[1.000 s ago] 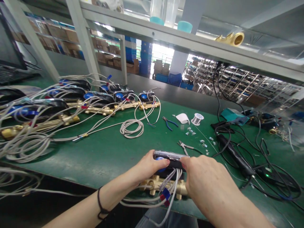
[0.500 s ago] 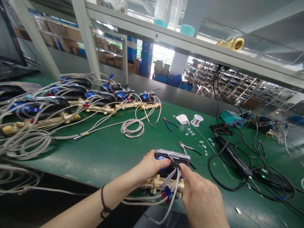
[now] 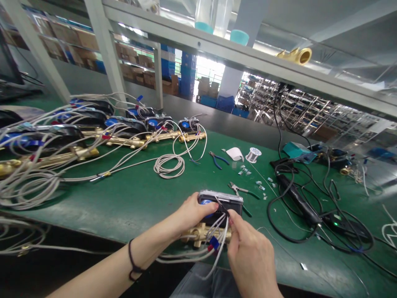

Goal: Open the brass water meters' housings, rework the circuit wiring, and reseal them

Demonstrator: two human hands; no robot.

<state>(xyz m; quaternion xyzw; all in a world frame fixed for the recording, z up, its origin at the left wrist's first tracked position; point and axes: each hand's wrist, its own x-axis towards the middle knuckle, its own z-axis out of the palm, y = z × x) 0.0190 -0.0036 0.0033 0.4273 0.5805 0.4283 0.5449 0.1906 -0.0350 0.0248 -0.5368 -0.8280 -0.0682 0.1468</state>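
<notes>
A water meter (image 3: 221,203) with a black housing, clear lid, blue dial and brass body sits at the near edge of the green bench (image 3: 133,198). My left hand (image 3: 194,213) grips its left side, thumb on the blue dial. My right hand (image 3: 248,252) is closed in a pinch at the meter's front, on the grey cables (image 3: 214,252) that hang from it with red and blue tags. What exactly the fingertips pinch is too small to make out.
A row of similar brass meters (image 3: 130,134) with tangled grey cables fills the left. A cable coil (image 3: 169,165), blue-handled pliers (image 3: 218,159), small cutters (image 3: 240,190), a wire spool (image 3: 253,155), small clips and a black tool with cords (image 3: 297,200) lie beyond and right. A shelf (image 3: 248,58) runs overhead.
My right hand has slid off the meter's right end, down and toward me, and now pinches at the cables in front. The left hand has stayed on the meter.
</notes>
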